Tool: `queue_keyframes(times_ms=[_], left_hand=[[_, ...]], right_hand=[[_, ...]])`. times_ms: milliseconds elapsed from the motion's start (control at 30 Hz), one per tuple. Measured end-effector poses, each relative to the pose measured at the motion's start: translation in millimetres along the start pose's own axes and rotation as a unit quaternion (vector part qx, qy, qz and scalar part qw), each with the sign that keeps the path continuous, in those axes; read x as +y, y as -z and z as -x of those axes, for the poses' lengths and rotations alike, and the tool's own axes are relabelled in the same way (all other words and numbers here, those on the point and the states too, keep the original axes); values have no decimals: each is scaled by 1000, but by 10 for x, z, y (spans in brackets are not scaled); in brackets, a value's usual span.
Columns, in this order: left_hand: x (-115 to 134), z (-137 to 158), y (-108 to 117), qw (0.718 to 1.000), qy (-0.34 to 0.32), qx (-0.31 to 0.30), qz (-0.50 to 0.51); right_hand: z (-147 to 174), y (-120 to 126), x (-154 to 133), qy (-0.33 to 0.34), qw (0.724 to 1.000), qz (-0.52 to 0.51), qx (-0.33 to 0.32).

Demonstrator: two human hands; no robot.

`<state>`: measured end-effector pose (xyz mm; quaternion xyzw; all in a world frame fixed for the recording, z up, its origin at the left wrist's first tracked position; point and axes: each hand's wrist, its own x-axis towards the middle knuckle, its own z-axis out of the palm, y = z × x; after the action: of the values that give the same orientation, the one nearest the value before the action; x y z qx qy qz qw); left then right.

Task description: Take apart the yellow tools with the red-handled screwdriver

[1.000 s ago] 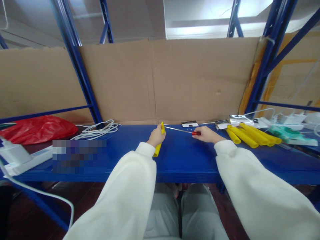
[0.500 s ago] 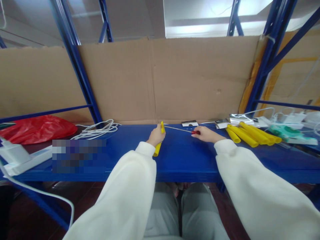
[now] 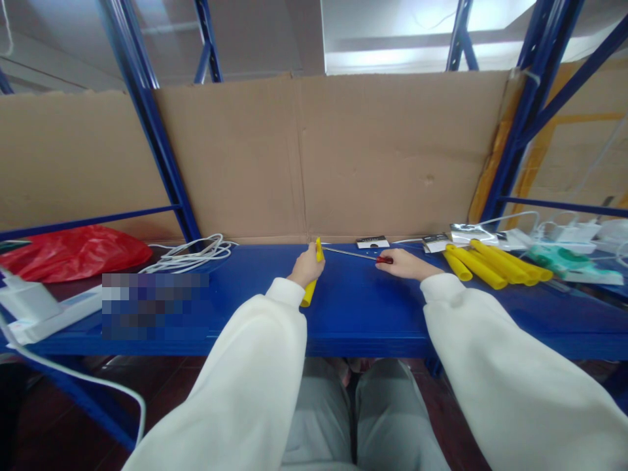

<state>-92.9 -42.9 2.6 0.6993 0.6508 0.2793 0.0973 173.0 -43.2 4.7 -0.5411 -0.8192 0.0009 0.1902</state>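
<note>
My left hand [image 3: 307, 265] is wrapped round a yellow tube [image 3: 309, 294], whose two ends show above and below the fingers. The tube stands tilted over the blue tabletop [image 3: 363, 307]. In my right hand [image 3: 405, 263] is a screwdriver [image 3: 350, 253], gripped by its red and black handle. Its long metal shaft points left, and the tip reaches the upper part of the tube; how it meets the tube there is too small to make out. Some tiny bits lie on the table just behind the handle.
Several yellow tubes [image 3: 490, 265] lie right of my right hand, beside small black-and-white packets [image 3: 371, 243] and a green-and-white pack [image 3: 569, 261]. A coiled white cable [image 3: 196, 255], a red plastic bag [image 3: 78, 252] and a power strip [image 3: 63, 314] are on the left. Cardboard [image 3: 367, 157] stands behind.
The fingers of my right hand have shifted slightly on the screwdriver handle. My left hand and the yellow tube stay where they were.
</note>
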Motion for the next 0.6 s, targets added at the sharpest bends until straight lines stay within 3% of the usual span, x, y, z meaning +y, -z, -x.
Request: queue_keyframes(times_ms=[133, 267, 600], left_hand=[[1, -3, -1, 1000, 1, -4, -3], [7, -1, -6, 1000, -6, -8, -3], [-1, -4, -4, 1000, -5, -8, 1]], right_hand=[[2, 31, -19, 16, 999, 13, 25], [-17, 11, -13, -18, 999, 26, 42], [-41, -9, -9, -15, 1000, 27, 4]])
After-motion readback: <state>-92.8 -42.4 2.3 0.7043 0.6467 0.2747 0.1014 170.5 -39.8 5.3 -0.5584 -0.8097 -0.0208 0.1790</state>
